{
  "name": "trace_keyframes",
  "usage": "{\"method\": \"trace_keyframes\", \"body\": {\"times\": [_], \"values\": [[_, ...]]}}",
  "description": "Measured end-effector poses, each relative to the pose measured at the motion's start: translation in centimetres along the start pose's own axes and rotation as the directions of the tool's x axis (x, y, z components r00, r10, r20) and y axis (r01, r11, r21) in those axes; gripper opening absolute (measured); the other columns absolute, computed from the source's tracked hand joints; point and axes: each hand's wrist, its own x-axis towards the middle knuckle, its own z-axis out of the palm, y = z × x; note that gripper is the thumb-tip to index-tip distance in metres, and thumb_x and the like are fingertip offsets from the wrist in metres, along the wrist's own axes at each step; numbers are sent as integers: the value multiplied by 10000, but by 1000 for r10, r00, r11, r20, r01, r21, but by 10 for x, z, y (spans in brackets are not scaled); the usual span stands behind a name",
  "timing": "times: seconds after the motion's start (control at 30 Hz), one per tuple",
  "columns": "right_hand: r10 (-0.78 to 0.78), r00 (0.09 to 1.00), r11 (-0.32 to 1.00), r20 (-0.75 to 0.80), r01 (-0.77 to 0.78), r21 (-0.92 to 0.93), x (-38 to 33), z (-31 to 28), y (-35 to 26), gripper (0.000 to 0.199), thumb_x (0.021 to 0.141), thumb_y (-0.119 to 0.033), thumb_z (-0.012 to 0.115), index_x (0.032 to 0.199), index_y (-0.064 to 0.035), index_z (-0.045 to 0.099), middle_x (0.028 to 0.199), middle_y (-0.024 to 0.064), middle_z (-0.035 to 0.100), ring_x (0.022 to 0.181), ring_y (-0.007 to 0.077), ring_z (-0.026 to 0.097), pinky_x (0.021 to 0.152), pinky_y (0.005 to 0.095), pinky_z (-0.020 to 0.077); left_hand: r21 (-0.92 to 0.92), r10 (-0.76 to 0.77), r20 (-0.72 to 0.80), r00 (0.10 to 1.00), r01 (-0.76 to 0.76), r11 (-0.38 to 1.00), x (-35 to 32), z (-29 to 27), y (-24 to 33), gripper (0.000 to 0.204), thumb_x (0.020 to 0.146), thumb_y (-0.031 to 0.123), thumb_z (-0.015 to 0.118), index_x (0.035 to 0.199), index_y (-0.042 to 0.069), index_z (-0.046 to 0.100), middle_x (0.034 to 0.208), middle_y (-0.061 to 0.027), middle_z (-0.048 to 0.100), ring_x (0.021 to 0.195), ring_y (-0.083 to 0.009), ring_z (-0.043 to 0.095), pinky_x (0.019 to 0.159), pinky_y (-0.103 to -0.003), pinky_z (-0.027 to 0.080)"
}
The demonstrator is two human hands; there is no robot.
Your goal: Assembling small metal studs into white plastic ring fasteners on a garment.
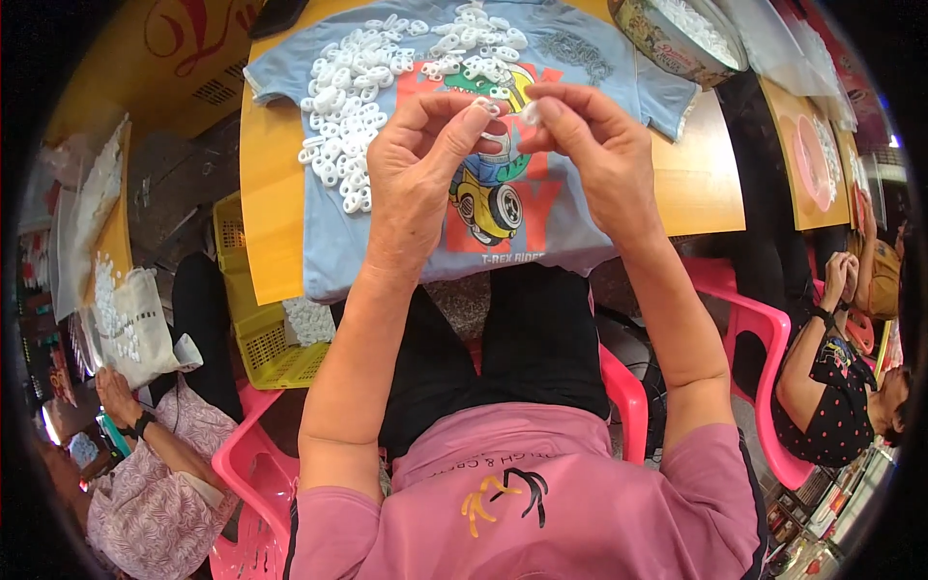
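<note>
My left hand (411, 164) pinches a small white plastic piece with holes (487, 105) between thumb and fingertips. Close by on the right, my right hand (609, 159) grips a smaller whitish piece (530, 113), partly hidden by the fingers. The two pieces are held a little apart, above a light blue printed T-shirt (333, 242) spread over the table. Beyond my left hand lies a loose heap of white two-holed plastic pieces (338, 106). A second group of white pieces (478, 43) sits at the far middle, beside a patch of small dark grey parts (575, 53).
A round tin (667, 43) of white bits stands at the table's (710, 198) far right. Yellow crates (275, 353) are below the left edge. People on pink chairs sit on both sides: a patterned sleeve (159, 483) at left, a dotted black top (831, 416) at right.
</note>
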Motion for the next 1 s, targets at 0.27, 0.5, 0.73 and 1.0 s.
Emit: {"method": "trace_keyframes", "body": {"times": [0.27, 0.5, 0.73, 1.0], "values": [[45, 989, 970, -142, -9, 243, 5, 8, 8, 257, 978, -157, 583, 1172, 6, 623, 913, 45, 649, 809, 120, 643, 778, 256, 530, 128, 55, 135, 989, -72, 989, -2, 2, 1, 118, 925, 81, 644, 1015, 4, 637, 1054, -85, 687, 936, -107, 630, 815, -250, 519], [8, 998, 999, -64, -4, 50, 0, 10, 0, 271, 976, -152, 587, 1211, -18, 606, 978, 27, 649, 811, 94, 616, 747, 235, 512, 159, 27, 111, 993, -45, 986, -3, 1, -2, 140, 919, 91, 658, 1020, -4, 634, 1020, -77, 685, 901, -102, 636, 798, -241, 522], [24, 996, 973, -84, -4, 232, 1, 8, 5, 281, 943, -128, 636, 1186, 11, 609, 953, 39, 652, 764, 87, 606, 715, 221, 506, 128, -49, 39, 998, 43, 991, -3, 0, 1, 143, 920, 121, 654, 973, -5, 614, 888, -73, 679, 779, -114, 646, 718, -252, 538], [-5, 998, 986, -68, 17, 167, -1, 11, 4, 278, 929, -137, 659, 1156, 20, 625, 928, 44, 661, 759, 87, 607, 695, 217, 501, 131, -57, 52, 997, 50, 990, -2, -3, -2, 136, 918, 123, 647, 958, 2, 602, 853, -68, 672, 752, -110, 638, 701, -247, 530]]}}
